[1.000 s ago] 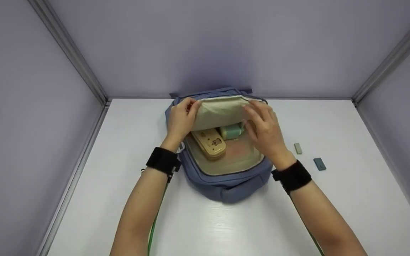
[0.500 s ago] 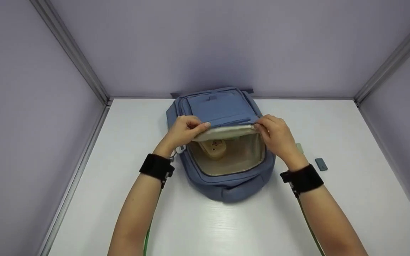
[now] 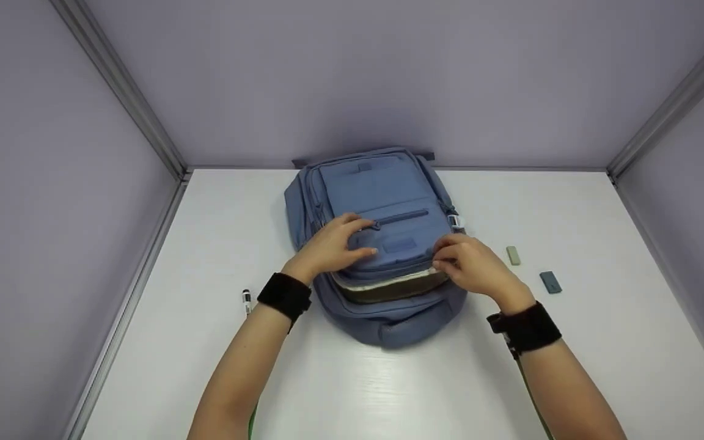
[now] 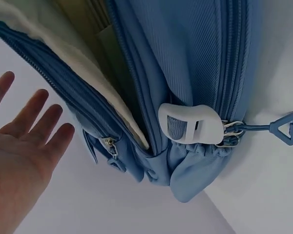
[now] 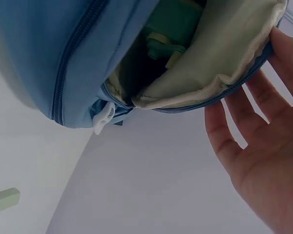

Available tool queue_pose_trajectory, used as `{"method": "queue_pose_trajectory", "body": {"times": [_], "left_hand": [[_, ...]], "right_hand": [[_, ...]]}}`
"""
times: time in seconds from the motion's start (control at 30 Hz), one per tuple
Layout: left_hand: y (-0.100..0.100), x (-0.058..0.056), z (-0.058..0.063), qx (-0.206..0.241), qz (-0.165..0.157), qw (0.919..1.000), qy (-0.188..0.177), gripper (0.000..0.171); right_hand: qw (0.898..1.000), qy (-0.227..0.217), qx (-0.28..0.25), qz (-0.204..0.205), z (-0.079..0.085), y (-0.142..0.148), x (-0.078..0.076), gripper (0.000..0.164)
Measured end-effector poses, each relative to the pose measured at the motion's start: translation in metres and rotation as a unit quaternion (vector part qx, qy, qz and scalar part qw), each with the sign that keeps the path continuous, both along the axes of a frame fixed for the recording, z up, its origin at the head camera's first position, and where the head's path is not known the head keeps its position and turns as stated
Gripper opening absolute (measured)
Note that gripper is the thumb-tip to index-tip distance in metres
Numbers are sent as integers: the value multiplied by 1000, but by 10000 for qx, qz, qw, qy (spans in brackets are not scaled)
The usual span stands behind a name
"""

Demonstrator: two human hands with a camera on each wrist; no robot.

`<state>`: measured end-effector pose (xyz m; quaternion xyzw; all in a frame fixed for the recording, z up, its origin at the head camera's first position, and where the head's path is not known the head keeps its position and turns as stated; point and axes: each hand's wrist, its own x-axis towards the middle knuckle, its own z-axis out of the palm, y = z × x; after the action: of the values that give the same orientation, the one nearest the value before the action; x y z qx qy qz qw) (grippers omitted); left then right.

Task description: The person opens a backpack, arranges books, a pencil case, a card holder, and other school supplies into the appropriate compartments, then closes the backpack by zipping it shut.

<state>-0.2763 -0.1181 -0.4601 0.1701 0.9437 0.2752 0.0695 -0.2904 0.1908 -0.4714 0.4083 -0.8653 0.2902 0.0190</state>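
Near counter: the white counter [image 3: 376,391] spans the front between the two forearms; both forearms are cut off by the lower edge.
Pen: the pen [image 3: 247,299] lies left of the bag, its lower part hidden by the left forearm.
Bag: the blue bag [image 3: 388,324] lies mid-counter, rounded end nearest.
Mouth: the mouth [image 3: 395,290] shows as a dark slit; contents unreadable from above. Right wrist view: a green item [image 5: 168,27] inside, shaded, cut off at the top.
Right hand: the right hand [image 3: 471,263] pinches the rim of the flap [image 3: 401,244] at its right corner.
Left hand: the left hand [image 3: 330,246] has fingers wide, over the flap's left side; contact uncertain.
Right side: a strip of counter separates the bag from the green block [image 3: 513,255]; the dark block [image 3: 550,282] sits farther right.
Far edge: the bag reaches the counter's back edge, close to the wall [image 3: 352,73].
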Motion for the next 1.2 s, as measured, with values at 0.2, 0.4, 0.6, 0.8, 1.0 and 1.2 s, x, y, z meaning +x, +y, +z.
{"method": "queue_pose_trajectory", "body": {"times": [0.2,0.4,0.6,0.8,1.0,1.2], "left_hand": [[16,-2,-9,-1018,-248,9945,18,72],[29,-3,-11,-1552,-302,9874,-101,74],[32,-2,-17,-1856,-285,9822,-65,75],[29,-3,-19,-1941,-223,9807,13,74],[26,-3,-17,-1816,-269,9830,-90,73],[26,-3,-20,-1810,-277,9831,-61,72]], "right_hand": [[9995,-88,244,183,-15,-5,7,5],[9984,-60,443,343,-25,-13,14,5],[9971,-32,589,480,-33,-26,22,5],[9968,27,578,551,-39,-33,27,6],[9972,-200,335,645,-36,-28,20,9],[9979,-491,-43,421,-28,-22,8,13]]}}
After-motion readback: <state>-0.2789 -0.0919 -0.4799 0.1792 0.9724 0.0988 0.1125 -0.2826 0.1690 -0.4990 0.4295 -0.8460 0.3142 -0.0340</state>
